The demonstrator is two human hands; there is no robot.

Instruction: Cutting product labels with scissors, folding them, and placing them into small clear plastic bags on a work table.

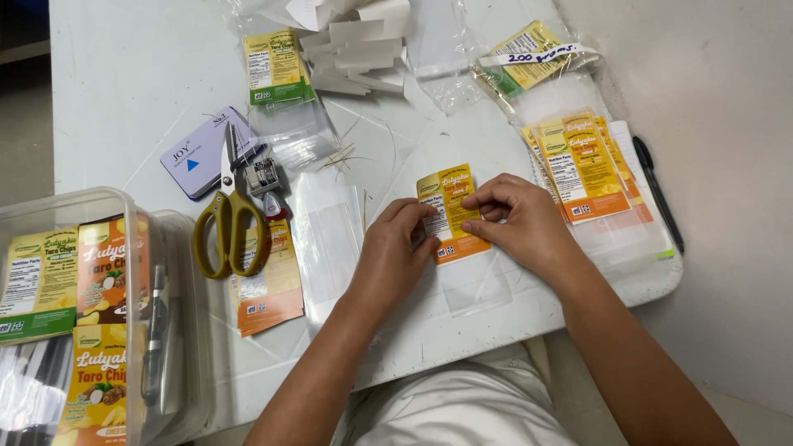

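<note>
A: What is the biggest thing here?

B: The white table (132,74). It carries all the work, so everything lies flat and near the person. At its left edge stands a clear plastic bin (124,206) with packets of labels inside, kept together, I think, so they do not scatter.

A: And in the middle?

B: A clear plastic bag (475,285) lies flat just in front of the person. On its upper part sits a yellow and orange label (450,194). The flat table probably helps the label to go on without wrinkles.

A: How do the hands hold it?

B: The left hand (396,248) presses the lower left side of the label with curled fingers. The right hand (520,219) pinches the right edge between thumb and fingertips, a narrow grip.

A: Smaller things?

B: A stack of the same labels (582,165) lies just right of the hands, easy to reach. Yellow scissors (231,227) lie to the left, and a black pen (657,194) at the far right.
</note>
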